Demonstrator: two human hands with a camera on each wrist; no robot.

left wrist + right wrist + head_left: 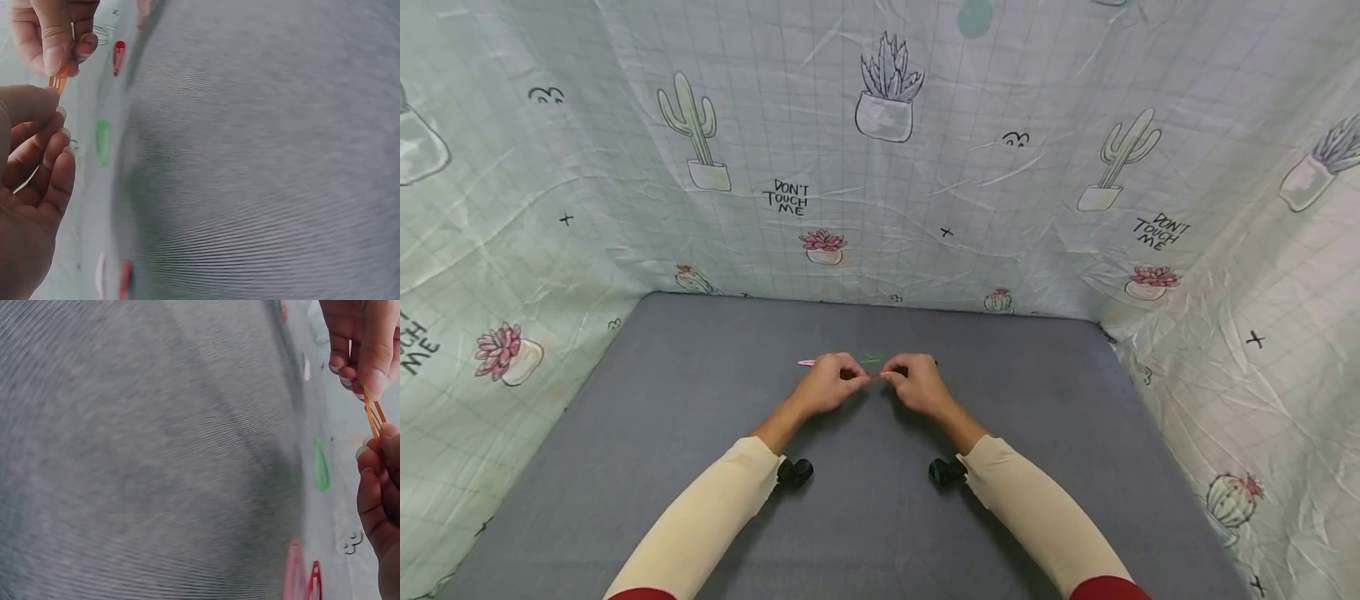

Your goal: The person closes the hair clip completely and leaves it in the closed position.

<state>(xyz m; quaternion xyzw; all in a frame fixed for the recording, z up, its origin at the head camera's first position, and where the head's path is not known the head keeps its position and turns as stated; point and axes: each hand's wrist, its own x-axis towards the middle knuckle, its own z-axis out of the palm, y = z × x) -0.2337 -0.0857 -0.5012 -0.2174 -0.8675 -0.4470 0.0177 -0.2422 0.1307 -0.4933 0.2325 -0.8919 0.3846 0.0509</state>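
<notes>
An orange snap hair clip (pixel 374 417) spans the small gap between my two hands, its thin bars apart in the right wrist view. My left hand (pixel 830 385) pinches one end of it between thumb and fingertip. At the other end, my right hand (pixel 919 385) pinches the clip with thumb and fingers. Fingertips cover both ends of it. Just beyond the hands lies a green hair clip (pixel 872 359) on the grey table. A pink hair clip (pixel 806 362) shows to the left of my left hand.
In the left wrist view, a red hair clip (pixel 119 58) lies toward the right side and another red clip (pixel 126 279) toward the left. Pink (pixel 294 570) and red clips (pixel 315 581) show low in the right wrist view. A patterned curtain (pixel 940 192) encloses the table (pixel 880 517).
</notes>
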